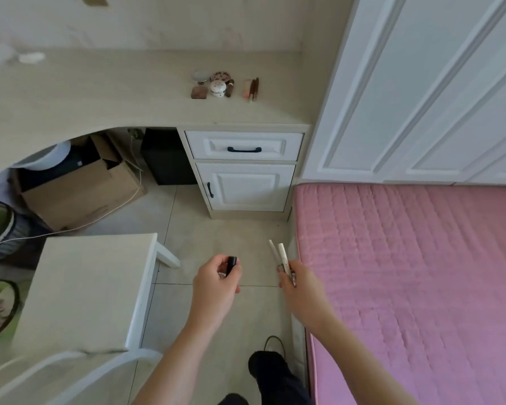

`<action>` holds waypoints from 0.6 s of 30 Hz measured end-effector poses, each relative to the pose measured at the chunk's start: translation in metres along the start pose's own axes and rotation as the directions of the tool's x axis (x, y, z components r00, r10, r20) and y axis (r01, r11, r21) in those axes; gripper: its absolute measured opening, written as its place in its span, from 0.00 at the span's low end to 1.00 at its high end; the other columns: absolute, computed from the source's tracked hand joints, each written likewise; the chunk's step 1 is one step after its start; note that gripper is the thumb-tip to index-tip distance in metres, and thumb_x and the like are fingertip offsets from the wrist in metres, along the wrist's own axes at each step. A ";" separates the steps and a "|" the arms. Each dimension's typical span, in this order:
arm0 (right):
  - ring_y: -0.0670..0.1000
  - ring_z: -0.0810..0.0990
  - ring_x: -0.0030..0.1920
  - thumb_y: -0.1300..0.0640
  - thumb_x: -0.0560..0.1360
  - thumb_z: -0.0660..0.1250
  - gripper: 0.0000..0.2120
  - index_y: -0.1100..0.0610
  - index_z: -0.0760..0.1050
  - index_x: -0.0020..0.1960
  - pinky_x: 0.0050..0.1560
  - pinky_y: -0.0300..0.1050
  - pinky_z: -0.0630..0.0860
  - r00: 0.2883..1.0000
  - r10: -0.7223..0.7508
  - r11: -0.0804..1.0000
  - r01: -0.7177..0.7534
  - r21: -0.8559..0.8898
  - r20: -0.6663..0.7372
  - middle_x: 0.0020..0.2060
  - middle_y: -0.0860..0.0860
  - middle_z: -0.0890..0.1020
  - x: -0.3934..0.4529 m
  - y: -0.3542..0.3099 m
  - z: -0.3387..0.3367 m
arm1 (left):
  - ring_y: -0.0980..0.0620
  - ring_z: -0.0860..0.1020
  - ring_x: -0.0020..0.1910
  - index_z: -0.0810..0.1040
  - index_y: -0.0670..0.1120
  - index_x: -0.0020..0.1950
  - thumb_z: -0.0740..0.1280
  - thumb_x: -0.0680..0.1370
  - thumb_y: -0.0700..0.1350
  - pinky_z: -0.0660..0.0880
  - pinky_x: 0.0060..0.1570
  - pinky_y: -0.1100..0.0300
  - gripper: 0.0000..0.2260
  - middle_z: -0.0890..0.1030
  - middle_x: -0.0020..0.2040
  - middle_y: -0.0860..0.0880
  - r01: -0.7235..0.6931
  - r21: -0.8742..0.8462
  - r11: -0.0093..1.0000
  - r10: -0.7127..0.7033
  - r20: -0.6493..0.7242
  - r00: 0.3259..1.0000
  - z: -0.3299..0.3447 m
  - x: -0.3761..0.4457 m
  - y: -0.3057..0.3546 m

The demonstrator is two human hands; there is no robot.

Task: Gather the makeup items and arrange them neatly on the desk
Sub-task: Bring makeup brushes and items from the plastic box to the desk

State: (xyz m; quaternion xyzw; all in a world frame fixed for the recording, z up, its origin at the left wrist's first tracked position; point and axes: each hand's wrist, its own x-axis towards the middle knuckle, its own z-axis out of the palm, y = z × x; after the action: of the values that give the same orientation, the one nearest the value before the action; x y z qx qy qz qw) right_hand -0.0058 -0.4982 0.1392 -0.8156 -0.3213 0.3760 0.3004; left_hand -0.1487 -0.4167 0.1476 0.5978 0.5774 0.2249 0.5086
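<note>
Head view: left hand (216,283) grips a dark tube (231,263), perhaps lipstick; right hand (300,283) holds two white pens (279,254). Lay them beside the group (224,84) on the worktop (123,95), parallel.

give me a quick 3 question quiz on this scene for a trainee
1. True or false: the left hand grips a small black tube.
2. What does the right hand hold? A) two slim white pens B) a round jar C) nothing
3. Fill in: the makeup cluster already on the desk sits above the white ____.

Key: 1 true; 2 A; 3 drawer.
</note>
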 end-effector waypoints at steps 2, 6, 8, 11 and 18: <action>0.51 0.71 0.34 0.59 0.79 0.58 0.08 0.62 0.73 0.50 0.33 0.46 0.71 1.000 -0.019 1.000 0.019 -0.009 0.014 0.41 0.59 0.79 0.028 -0.013 -0.009 | 0.57 0.78 0.26 0.77 0.49 0.41 0.67 0.77 0.44 0.70 0.26 0.69 0.05 0.78 0.32 0.53 -0.004 -0.005 1.000 0.004 -0.021 1.000 0.007 0.022 0.014; 0.51 0.73 0.35 0.58 0.79 0.58 0.08 0.61 0.74 0.50 0.34 0.45 0.70 0.999 -0.043 0.999 0.044 -0.021 0.025 0.40 0.58 0.79 0.079 -0.035 -0.021 | 0.56 0.78 0.27 0.78 0.49 0.41 0.67 0.77 0.43 0.74 0.30 0.65 0.05 0.78 0.33 0.52 0.017 -0.041 0.999 -0.018 -0.031 0.999 0.012 0.064 0.035; 0.50 0.72 0.34 0.58 0.79 0.58 0.07 0.60 0.74 0.49 0.32 0.41 0.68 0.998 -0.057 0.998 0.058 -0.026 0.032 0.39 0.56 0.79 0.102 -0.046 -0.023 | 0.56 0.78 0.27 0.78 0.49 0.42 0.67 0.77 0.43 0.77 0.34 0.57 0.04 0.79 0.34 0.51 0.027 -0.069 0.997 -0.030 -0.043 0.999 0.011 0.087 0.045; 0.49 0.72 0.33 0.58 0.79 0.59 0.07 0.60 0.73 0.48 0.29 0.37 0.67 0.998 -0.059 0.998 0.059 -0.035 0.021 0.39 0.56 0.80 0.138 -0.064 -0.023 | 0.55 0.79 0.28 0.78 0.49 0.47 0.67 0.77 0.42 0.79 0.38 0.54 0.02 0.81 0.34 0.50 0.053 -0.119 0.991 -0.060 -0.058 0.996 0.007 0.124 0.057; 0.51 0.74 0.36 0.59 0.79 0.59 0.07 0.60 0.74 0.49 0.36 0.46 0.73 1.000 -0.025 0.999 0.025 0.037 -0.014 0.40 0.57 0.80 0.227 -0.122 -0.016 | 0.60 0.79 0.35 0.78 0.50 0.46 0.69 0.75 0.43 0.72 0.32 0.73 0.02 0.83 0.34 0.51 0.027 -0.086 0.996 -0.027 -0.001 1.000 -0.011 0.234 0.085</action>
State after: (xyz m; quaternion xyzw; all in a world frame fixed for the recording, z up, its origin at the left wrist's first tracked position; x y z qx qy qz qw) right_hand 0.0870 -0.2571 0.1418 -0.8081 -0.3224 0.3728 0.3225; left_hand -0.0648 -0.1824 0.1514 0.5673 0.5755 0.2433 0.5364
